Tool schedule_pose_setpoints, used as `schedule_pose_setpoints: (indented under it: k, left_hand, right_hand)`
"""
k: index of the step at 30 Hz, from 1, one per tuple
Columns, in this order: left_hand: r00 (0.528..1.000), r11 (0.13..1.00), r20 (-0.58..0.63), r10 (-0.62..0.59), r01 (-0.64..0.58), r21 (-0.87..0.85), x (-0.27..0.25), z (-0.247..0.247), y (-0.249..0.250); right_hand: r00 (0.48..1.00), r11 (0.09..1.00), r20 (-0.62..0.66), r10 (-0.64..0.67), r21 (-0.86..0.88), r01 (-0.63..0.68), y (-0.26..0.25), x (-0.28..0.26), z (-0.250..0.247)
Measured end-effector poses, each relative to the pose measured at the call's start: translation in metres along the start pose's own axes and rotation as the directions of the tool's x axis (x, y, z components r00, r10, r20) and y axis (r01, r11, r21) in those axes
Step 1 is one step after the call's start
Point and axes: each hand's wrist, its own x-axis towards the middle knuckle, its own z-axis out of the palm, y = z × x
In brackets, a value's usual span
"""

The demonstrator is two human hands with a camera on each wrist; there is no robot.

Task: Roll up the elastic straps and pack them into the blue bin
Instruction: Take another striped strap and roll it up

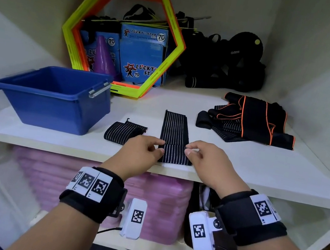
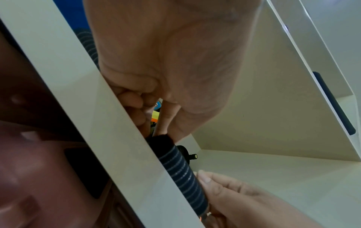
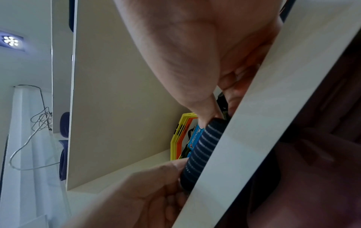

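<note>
A black elastic strap with thin white stripes point(image 1: 174, 133) lies lengthwise on the white shelf point(image 1: 241, 160), its near end folded into a low roll point(image 2: 181, 171) point(image 3: 203, 148) at the shelf's front edge. My left hand point(image 1: 144, 147) pinches the roll's left side and my right hand point(image 1: 202, 155) pinches its right side. A second striped strap point(image 1: 123, 131) lies loosely folded to the left. The blue bin point(image 1: 54, 96) stands at the shelf's left and looks empty. A heap of black straps with orange trim point(image 1: 251, 120) lies at the right.
Yellow and orange hexagon frames point(image 1: 122, 35), blue boxes point(image 1: 141, 54) and a purple cone point(image 1: 103, 56) stand at the back. Black gear point(image 1: 225, 62) is piled at the back right. Pink items point(image 1: 104, 191) fill the shelf below. Side walls close in on both sides.
</note>
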Motion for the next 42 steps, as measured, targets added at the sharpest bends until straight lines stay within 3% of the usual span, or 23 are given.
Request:
schedule_pose_setpoints:
  k: [4, 7, 13, 25, 34, 38, 42]
  left_hand:
    - [0.992, 1.000, 0.126, -0.008, 0.010, -0.011, 0.005, -0.006, -0.006]
    - [0.993, 1.000, 0.121, -0.011, 0.014, -0.023, 0.007, -0.006, -0.010]
    - [0.995, 0.998, 0.094, 0.033, -0.037, 0.043, 0.001, -0.009, -0.003]
    - [0.999, 0.996, -0.030, -0.038, 0.040, 0.079, 0.000, 0.003, 0.009]
    - [0.979, 0.996, -0.192, -0.072, 0.059, -0.072, -0.004, 0.005, 0.008]
    - [0.987, 0.999, -0.158, 0.034, -0.028, 0.040, -0.004, 0.006, 0.009]
    - [0.997, 0.971, -0.046, 0.063, -0.050, 0.232, -0.004, 0.004, 0.013]
  right_hand:
    - [0.990, 0.999, 0.139, -0.017, 0.030, 0.013, 0.008, 0.000, -0.009]
    - [0.984, 0.997, 0.178, -0.001, 0.077, -0.013, 0.013, 0.006, -0.012]
    - [0.992, 0.995, 0.113, -0.062, 0.085, 0.053, 0.010, 0.005, -0.012]
    - [0.999, 0.992, -0.036, 0.026, -0.122, -0.031, 0.005, 0.002, 0.002]
    - [0.992, 0.991, -0.114, 0.054, -0.112, -0.067, -0.005, -0.001, 0.004]
    - [0.982, 0.987, -0.175, -0.076, -0.150, 0.050, -0.009, -0.001, 0.009]
    - [0.990, 0.977, -0.088, -0.106, -0.195, 0.088, -0.008, 0.002, 0.005]
